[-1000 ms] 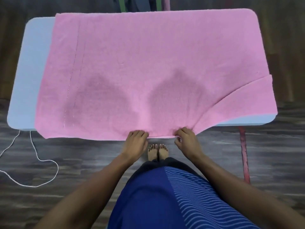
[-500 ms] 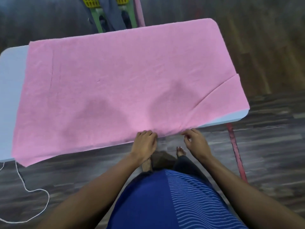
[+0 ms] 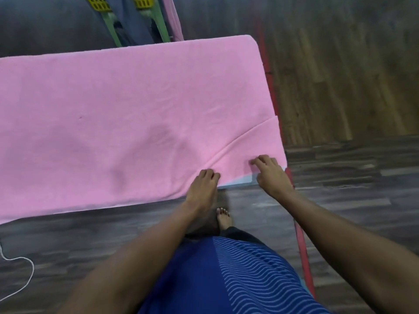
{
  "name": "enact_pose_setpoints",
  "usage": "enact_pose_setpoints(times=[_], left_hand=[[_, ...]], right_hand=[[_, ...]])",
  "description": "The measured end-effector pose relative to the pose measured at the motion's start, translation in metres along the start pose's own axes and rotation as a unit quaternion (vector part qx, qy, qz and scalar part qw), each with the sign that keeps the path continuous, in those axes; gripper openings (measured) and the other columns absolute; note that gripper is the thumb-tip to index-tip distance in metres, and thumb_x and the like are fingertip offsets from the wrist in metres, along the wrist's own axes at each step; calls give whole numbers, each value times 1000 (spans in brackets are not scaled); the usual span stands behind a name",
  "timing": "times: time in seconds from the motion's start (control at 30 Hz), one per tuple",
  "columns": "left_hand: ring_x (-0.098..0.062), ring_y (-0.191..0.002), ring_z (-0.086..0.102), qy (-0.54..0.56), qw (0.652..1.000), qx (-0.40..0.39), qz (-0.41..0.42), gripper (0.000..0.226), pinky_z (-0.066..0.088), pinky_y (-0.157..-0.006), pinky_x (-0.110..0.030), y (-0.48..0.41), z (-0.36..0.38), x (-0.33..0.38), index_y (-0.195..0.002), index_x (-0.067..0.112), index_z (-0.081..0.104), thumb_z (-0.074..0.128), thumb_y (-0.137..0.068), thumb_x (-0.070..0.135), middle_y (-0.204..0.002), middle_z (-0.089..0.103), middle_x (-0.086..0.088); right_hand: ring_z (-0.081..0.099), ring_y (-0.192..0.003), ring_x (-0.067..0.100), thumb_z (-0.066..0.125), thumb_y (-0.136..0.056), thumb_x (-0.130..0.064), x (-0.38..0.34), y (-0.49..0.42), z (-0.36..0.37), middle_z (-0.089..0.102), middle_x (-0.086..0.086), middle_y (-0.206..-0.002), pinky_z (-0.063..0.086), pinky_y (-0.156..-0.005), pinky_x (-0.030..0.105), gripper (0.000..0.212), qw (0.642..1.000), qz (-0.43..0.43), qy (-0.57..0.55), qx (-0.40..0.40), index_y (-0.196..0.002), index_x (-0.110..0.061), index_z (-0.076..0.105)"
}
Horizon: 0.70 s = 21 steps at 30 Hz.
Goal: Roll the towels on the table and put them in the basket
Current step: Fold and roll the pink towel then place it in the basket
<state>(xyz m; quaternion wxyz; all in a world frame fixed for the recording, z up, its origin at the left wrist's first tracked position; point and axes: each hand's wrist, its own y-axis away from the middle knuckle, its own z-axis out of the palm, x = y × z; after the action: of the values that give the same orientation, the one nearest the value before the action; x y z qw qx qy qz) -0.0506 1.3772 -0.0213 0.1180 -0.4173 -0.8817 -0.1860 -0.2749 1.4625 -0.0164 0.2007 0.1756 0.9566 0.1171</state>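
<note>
A large pink towel (image 3: 127, 114) lies spread flat over the pale blue table (image 3: 238, 181), covering nearly all of it. A diagonal fold runs across its near right corner. My left hand (image 3: 203, 185) sits at the towel's near edge where that fold starts, fingers curled onto the cloth. My right hand (image 3: 271, 172) is at the near right corner, bent fingertips on the folded flap and thumb down by the table edge. How firmly either hand holds the cloth is not plain.
Beyond the table's far edge stand green legs (image 3: 111, 26) carrying yellow mesh parts (image 3: 97, 2), cut off by the frame. A red bar (image 3: 299, 234) runs down the table's right side. A white cord (image 3: 22, 264) lies on the dark wood floor at left. My bare foot (image 3: 223, 217) stands under the near edge.
Both hands have slid right along the towel's near edge, from the middle to the right corner. The view has shifted right with them, and the table's left end is out of frame.
</note>
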Motion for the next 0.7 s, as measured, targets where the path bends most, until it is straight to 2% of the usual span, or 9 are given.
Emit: enact_pose_setpoints(times=[0.1,0.2,0.33,0.5,0.7], left_hand=[[-40,-99,57,-5,1000,-1,-9,51,52,-76,-44,-6,4,8,-112,1,60,66,-62,-12,-111,61,-19],[-36,-102,54,14,1000,-3,-14,41,47,-74,-42,-5,5,21,-110,4,60,57,-72,-11,-113,61,-15],[-33,-98,55,35,999,-2,-24,27,46,-72,-40,0,14,32,-99,6,63,54,-78,-8,-105,63,-13],[-32,-86,58,63,997,23,-26,21,48,-67,-36,6,18,34,-88,7,66,59,-74,-7,-92,65,-10],[-27,-96,55,109,993,-3,-43,21,46,-77,-36,6,18,32,-93,8,66,54,-79,-2,-100,65,-8]], right_hand=[[48,-107,28,56,-85,6,14,2,0,57,6,-119,47,-79,39,39,999,-19,-24,10,-118,-13,61],[51,-98,28,52,-84,6,24,8,3,61,5,-107,45,-73,38,32,999,-8,-39,19,-108,-12,64],[54,-94,27,58,-85,-3,34,26,7,60,5,-103,43,-73,33,18,996,30,-75,22,-99,-11,65],[54,-94,17,60,-86,-5,40,49,13,60,-2,-102,43,-73,28,19,992,44,-112,43,-102,-13,67],[54,-90,17,61,-82,-6,36,48,10,62,-3,-98,38,-69,26,17,993,67,-101,17,-95,-15,69]])
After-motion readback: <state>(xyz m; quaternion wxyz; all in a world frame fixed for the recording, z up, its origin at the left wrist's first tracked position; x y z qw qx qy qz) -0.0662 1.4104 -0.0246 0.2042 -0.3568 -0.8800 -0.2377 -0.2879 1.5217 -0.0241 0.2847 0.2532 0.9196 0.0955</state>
